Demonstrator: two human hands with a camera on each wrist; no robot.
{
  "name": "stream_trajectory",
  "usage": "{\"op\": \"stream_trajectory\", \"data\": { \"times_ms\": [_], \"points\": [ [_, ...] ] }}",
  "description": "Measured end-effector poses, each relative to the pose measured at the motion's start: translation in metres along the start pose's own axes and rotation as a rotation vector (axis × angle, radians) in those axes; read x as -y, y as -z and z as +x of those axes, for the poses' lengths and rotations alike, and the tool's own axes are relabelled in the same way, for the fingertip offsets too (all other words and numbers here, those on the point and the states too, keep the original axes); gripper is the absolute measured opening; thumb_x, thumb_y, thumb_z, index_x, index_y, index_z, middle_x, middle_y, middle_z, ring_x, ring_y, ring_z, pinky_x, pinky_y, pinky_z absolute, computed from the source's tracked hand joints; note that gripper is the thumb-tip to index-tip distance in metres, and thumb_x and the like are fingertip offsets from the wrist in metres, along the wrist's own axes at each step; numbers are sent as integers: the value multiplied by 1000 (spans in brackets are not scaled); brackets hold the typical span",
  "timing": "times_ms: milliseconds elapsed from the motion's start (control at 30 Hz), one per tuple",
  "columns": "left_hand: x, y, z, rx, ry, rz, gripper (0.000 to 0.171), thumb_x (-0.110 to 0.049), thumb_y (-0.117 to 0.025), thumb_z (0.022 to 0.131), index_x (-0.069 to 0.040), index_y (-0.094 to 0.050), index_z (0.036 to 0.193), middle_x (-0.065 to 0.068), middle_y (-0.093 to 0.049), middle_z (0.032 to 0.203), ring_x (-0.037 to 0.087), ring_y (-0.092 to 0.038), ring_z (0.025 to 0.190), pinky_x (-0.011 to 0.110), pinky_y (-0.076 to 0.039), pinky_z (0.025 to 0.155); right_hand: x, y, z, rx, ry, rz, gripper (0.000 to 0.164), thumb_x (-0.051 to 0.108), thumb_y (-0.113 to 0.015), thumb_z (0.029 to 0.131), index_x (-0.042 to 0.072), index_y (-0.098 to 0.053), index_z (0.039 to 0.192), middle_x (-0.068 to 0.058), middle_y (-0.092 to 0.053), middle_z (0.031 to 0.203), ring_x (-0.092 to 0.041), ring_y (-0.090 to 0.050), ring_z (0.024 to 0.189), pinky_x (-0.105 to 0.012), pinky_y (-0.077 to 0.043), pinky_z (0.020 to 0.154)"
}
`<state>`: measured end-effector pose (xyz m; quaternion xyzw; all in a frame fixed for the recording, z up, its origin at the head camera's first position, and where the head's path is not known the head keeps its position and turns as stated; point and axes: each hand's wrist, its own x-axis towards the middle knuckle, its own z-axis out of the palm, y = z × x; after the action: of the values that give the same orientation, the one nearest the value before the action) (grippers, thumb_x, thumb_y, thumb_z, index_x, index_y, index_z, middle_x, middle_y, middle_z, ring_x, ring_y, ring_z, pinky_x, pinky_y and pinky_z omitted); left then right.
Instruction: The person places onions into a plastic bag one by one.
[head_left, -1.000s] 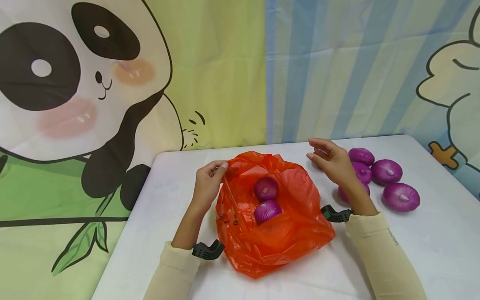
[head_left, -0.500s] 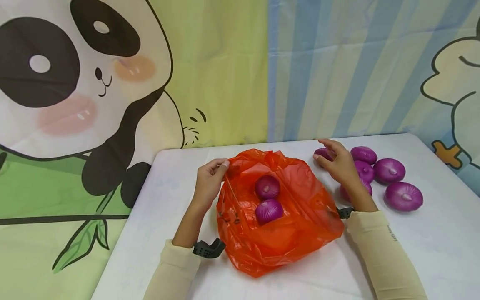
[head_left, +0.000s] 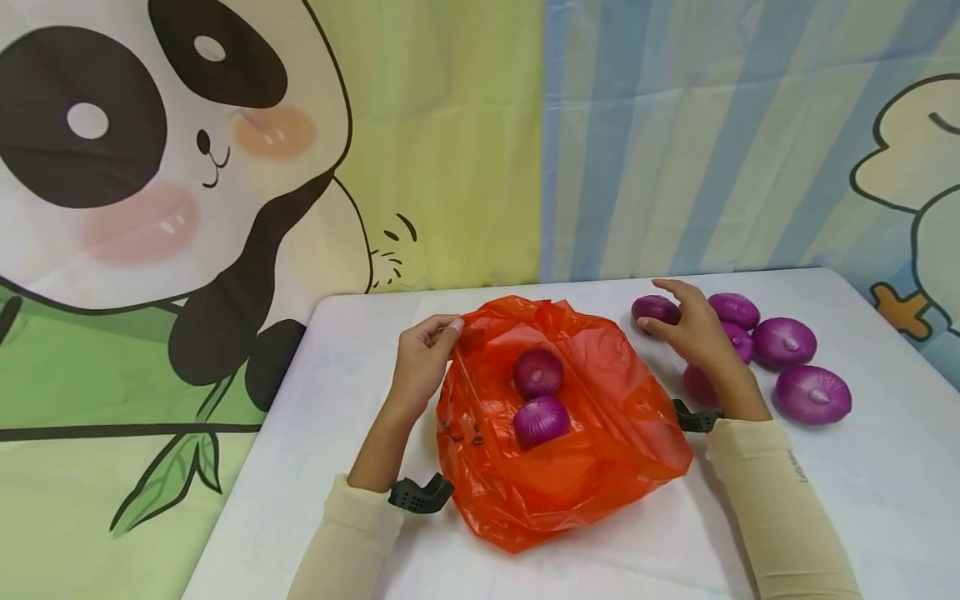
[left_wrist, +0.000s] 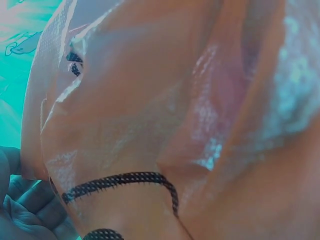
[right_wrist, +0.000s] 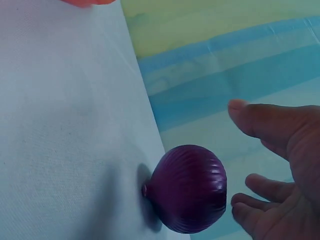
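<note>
My left hand pinches the upper left rim of a red plastic bag. Two red onions show inside the bag's mouth. In the left wrist view the bag's crinkled film fills most of the picture, with part of the hand at the lower left. Beside a single red onion near the table's back edge is my right hand. Its thumb and fingers are spread, and the right wrist view shows a gap between them and the onion.
Several more red onions lie close together to the right of my right hand, some partly hidden behind it. The white table ends at a cloth backdrop printed with a panda.
My right hand has moved right, and its thumb and fingers have spread beside the single onion, now more visible. The bag's right side has shifted outward. My left hand keeps its grip.
</note>
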<state>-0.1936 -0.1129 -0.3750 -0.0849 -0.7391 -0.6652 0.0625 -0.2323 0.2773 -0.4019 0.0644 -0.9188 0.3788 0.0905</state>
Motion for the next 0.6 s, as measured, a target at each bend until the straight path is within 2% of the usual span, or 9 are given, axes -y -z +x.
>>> {"op": "stream_trajectory", "data": {
  "times_ms": [333, 433, 600],
  "points": [
    [1, -3, 0, 13, 33, 10, 24, -21, -59, 98, -2, -71, 105, 12, -70, 91, 23, -66, 87, 34, -56, 79, -5, 8, 5, 155, -46, -37, 84, 19, -76, 85, 3, -27, 152, -32, -23, 150, -52, -21, 136, -69, -25, 102],
    [3, -3, 0, 12, 37, 7, 23, -20, -59, 98, -2, -71, 105, 12, -71, 91, 22, -66, 87, 34, -55, 80, -5, 9, 6, 194, -64, -39, 83, 19, -75, 86, 4, -27, 152, -32, -26, 149, -52, -27, 134, -68, -28, 101],
    [5, -3, 1, 8, 32, 9, 24, -21, -59, 98, -2, -71, 106, 12, -71, 93, 22, -66, 89, 33, -55, 81, -3, 10, 9, 257, -67, -45, 72, 22, -73, 89, 4, -36, 149, -30, -37, 144, -52, -36, 128, -65, -32, 101]
  ]
}}
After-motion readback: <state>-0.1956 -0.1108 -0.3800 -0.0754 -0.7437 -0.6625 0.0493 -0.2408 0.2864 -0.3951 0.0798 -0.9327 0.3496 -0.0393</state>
